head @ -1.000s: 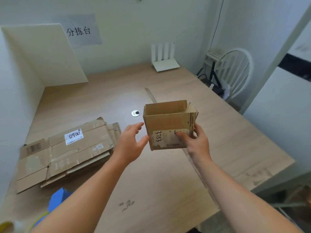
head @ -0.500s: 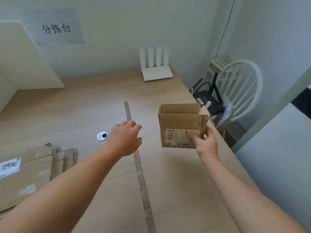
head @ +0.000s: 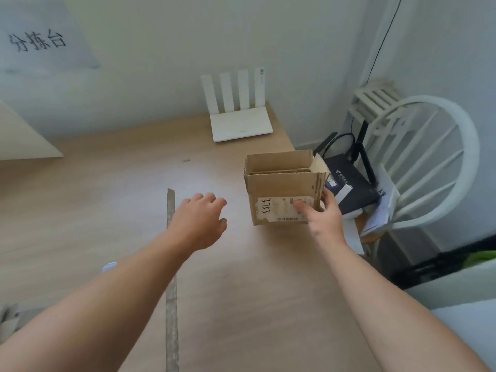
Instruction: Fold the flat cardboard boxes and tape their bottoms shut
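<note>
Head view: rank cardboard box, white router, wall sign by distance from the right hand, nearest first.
1. cardboard box: gripped by the right hand, near the right edge of the table.
2. white router: at the back of the table.
3. wall sign: up high, far left.

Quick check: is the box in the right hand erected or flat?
Erected. The cardboard box stands upright and squared up in the right hand, top flaps open; whether its bottom is taped cannot be seen.
</note>
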`<state>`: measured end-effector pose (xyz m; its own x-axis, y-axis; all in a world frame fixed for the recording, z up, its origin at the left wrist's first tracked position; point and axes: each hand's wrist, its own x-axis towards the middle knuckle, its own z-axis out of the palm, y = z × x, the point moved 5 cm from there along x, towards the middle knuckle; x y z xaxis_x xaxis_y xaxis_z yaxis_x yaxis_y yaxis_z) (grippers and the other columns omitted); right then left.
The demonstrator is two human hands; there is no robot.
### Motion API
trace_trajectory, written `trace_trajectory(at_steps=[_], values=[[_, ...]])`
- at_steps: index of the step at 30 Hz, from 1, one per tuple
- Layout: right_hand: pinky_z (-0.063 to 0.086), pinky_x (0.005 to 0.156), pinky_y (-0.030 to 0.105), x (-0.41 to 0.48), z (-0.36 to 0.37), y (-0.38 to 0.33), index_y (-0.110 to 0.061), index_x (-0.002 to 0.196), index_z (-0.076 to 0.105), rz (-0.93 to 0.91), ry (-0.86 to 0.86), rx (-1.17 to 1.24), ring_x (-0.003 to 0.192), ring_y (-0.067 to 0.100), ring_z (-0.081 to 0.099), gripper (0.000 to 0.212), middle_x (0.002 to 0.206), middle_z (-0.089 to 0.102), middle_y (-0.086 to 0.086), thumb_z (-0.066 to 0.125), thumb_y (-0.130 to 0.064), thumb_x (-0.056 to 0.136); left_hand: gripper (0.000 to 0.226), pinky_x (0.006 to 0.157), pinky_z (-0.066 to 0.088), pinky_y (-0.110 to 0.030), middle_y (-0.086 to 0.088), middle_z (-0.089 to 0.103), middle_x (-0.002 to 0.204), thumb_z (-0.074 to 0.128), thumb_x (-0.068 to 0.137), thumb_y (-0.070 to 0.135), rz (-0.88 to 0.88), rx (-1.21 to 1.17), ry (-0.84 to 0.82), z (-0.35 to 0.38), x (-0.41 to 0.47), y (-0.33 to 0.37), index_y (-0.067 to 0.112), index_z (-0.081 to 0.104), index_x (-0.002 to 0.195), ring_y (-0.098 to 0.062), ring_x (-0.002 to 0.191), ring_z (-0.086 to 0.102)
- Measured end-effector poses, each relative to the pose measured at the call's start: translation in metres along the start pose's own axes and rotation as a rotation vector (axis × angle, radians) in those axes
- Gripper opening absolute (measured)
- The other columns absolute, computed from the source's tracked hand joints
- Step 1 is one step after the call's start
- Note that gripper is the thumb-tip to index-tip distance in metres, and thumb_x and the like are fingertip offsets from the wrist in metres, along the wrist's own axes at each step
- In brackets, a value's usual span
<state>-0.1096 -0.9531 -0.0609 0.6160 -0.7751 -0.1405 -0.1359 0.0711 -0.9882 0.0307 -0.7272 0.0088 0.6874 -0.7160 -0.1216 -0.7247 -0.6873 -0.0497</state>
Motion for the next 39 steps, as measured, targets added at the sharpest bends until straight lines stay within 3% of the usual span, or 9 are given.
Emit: trace_trajectory(at_steps=[7,11,13,16,20,26,30,34,39], values=[[0.051,0.075,0.008,0.074,0.003,0.015,-0.025,0.136,0.051,-0.025,0.001,-0.038,0.098,-0.011,0.061,0.057,0.119,0.065,-0.011,0.078,-0.024,0.086,0.041,0.091,0.04,-0.036,-0.001,0.055,0.129,0.047,0.098,0.036,0.017,-0.019,0.003,0.019,0.065,0.009,0.02,0.05,0.136,-0.027,0.115,0.05],[0.052,0.086,0.017,0.103,0.004,0.018,-0.025,0.135,0.052,-0.058,-0.032,-0.078,0.114,0.007,0.06,0.056,0.123,0.065,-0.009,0.078,-0.027,0.085,0.043,0.094,0.038,-0.035,0.0,0.054,0.132,0.045,0.098,0.038,0.017,-0.017,-0.014,0.032,0.085,0.013,0.023,0.047,0.138,-0.025,0.117,0.049],[0.052,0.086,0.017,0.112,0.004,0.02,-0.026,0.135,0.051,-0.068,-0.062,-0.093,0.115,0.007,0.06,0.056,0.122,0.065,-0.011,0.078,-0.026,0.085,0.044,0.095,0.037,-0.034,0.001,0.053,0.134,0.044,0.099,0.039,0.013,-0.028,-0.017,0.037,0.091,0.014,0.024,0.045,0.14,-0.024,0.119,0.048],[0.051,0.099,0.034,0.123,0.004,0.025,-0.034,0.129,0.053,-0.079,-0.106,-0.148,0.117,0.009,0.059,0.051,0.122,0.065,-0.015,0.078,-0.027,0.085,0.045,0.099,0.036,-0.034,0.001,0.052,0.137,0.043,0.1,0.039,0.008,-0.059,-0.009,0.042,0.096,0.015,0.024,0.044,0.142,-0.024,0.123,0.047],[0.048,0.105,0.041,0.13,0.002,0.031,-0.038,0.112,0.055,-0.063,-0.114,-0.189,0.111,0.003,0.059,0.038,0.114,0.066,-0.018,0.078,-0.026,0.084,0.046,0.1,0.036,-0.034,0.001,0.051,0.139,0.043,0.1,0.04,-0.006,-0.088,-0.017,0.045,0.098,0.016,0.025,0.043,0.143,-0.024,0.124,0.046],[0.045,0.107,0.044,0.129,0.003,0.027,-0.034,0.116,0.053,-0.063,-0.082,-0.242,0.114,0.012,0.058,0.037,0.108,0.063,-0.021,0.076,-0.029,0.087,0.046,0.1,0.037,-0.035,0.001,0.051,0.138,0.044,0.1,0.04,-0.01,-0.096,-0.027,0.046,0.091,0.013,0.025,0.043,0.143,-0.023,0.125,0.046],[0.041,0.111,0.047,0.118,-0.001,0.025,-0.028,0.135,0.049,-0.05,-0.066,-0.276,0.129,0.018,0.051,0.054,0.132,0.059,-0.007,0.074,-0.034,0.088,0.046,0.099,0.037,-0.035,0.001,0.051,0.138,0.045,0.099,0.04,-0.019,-0.103,-0.031,0.043,0.084,0.013,0.025,0.043,0.143,-0.024,0.125,0.046],[0.037,0.108,0.039,0.095,-0.013,0.018,-0.025,0.149,0.038,-0.004,0.03,-0.316,0.133,0.018,0.045,0.069,0.146,0.049,-0.001,0.072,-0.036,0.09,0.046,0.099,0.039,-0.035,0.0,0.052,0.138,0.045,0.099,0.04,-0.021,-0.107,-0.035,0.034,0.073,0.015,0.025,0.043,0.143,-0.024,0.124,0.046],[0.044,0.101,0.039,0.046,-0.019,0.019,-0.019,0.139,0.05,-0.014,0.041,-0.501,0.122,0.019,0.053,0.047,0.135,0.054,0.002,0.061,-0.036,0.096,0.045,0.093,0.043,-0.036,0.001,0.05,0.137,0.044,0.1,0.038,-0.063,-0.131,-0.068,0.023,0.044,0.012,0.025,0.042,0.143,-0.023,0.123,0.046]])
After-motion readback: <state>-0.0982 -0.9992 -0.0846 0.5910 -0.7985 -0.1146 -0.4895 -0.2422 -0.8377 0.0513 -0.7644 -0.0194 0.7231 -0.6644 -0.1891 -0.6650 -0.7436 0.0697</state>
